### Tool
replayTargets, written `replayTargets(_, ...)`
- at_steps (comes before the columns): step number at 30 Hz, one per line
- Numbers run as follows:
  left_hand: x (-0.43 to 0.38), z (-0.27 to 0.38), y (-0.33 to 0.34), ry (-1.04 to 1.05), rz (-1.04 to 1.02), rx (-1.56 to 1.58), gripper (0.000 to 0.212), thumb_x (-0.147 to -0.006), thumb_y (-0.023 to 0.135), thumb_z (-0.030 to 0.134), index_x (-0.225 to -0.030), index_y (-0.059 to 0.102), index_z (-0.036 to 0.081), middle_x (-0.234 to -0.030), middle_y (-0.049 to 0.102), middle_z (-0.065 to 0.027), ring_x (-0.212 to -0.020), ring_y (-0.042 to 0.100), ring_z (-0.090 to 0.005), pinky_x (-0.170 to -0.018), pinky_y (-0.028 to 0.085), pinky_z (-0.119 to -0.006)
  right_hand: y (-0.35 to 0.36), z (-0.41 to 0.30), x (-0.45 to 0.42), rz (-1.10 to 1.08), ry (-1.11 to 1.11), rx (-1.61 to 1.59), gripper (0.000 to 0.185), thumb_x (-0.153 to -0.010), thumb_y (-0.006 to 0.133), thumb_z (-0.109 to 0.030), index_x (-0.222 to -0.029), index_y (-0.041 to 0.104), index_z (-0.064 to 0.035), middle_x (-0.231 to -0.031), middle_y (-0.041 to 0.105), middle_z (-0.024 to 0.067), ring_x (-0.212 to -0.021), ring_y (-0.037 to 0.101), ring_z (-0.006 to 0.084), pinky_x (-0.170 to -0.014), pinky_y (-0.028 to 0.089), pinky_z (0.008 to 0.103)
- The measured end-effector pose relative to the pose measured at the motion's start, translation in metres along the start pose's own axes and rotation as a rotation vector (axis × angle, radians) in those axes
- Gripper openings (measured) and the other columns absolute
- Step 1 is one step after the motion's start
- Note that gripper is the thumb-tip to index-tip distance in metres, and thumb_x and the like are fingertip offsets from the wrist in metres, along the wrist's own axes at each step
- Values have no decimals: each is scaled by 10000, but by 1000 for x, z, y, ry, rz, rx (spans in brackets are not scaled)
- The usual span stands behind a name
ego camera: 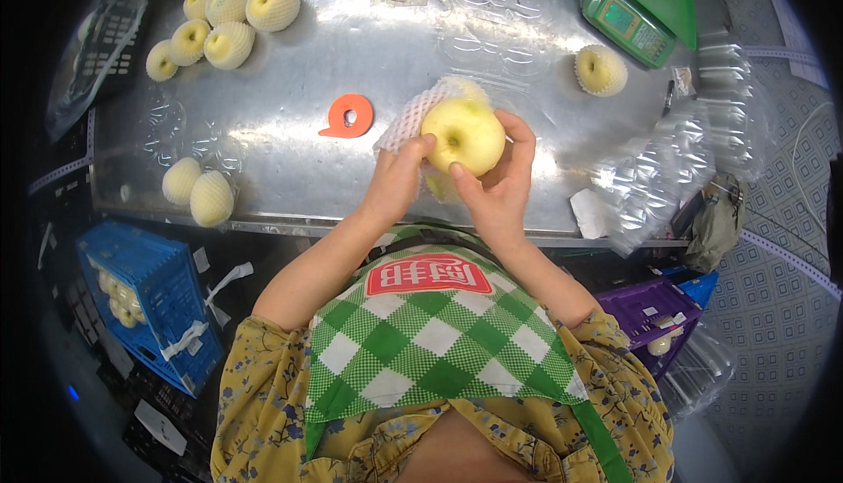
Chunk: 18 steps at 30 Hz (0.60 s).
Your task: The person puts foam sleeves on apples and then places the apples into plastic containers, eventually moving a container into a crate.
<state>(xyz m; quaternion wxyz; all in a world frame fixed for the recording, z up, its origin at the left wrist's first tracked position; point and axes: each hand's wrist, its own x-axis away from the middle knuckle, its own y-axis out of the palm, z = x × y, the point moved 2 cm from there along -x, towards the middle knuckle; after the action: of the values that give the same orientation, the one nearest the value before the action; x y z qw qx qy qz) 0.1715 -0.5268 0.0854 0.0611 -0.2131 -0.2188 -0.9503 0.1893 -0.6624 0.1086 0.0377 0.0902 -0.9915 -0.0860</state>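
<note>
A bare yellow apple (464, 135) is between my two hands, over the near middle of a metal table (290, 127). My left hand (398, 173) has its thumb on the fruit's left side, where a white foam net sleeve (411, 117) hangs beside it. My right hand (504, 180) grips the right side, its thumb on the front and fingers around the back. Parts of other netted apples show behind and below this one, largely hidden. Left of my hands lies an orange tape dispenser (350, 115).
Several netted apples (227, 45) stand back left, two (211, 198) near the front left edge. A green scale (635, 18) and an apple (600, 71) are at right, beside stacked clear plastic trays (658, 173). Blue (151, 285) and purple (649, 308) crates stand below the table.
</note>
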Motion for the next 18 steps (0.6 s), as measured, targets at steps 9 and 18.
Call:
replayTargets(9,-5,0,-2,-147,-28,127,497,-889,370,215,-1319,414,-30,-1315,486,-140,-1223,471,-241,-1038,357,-381,1,-6,-2,-14,34,203,716,-744,710,-23,-1313,275,-30,-1238,411,140,-1160,483,233,-956,472,366)
replayTargets(18,9,19,9,-118,-150,242,699,-763,675,246,-1350,369,20,-1247,515,-122,-1140,528,-227,-962,457,-369,-12,-34,-15,-267,-362,656,523,-754,726,-184,-1212,512,-49,-1108,488,70,-1064,470,182,-910,414,368)
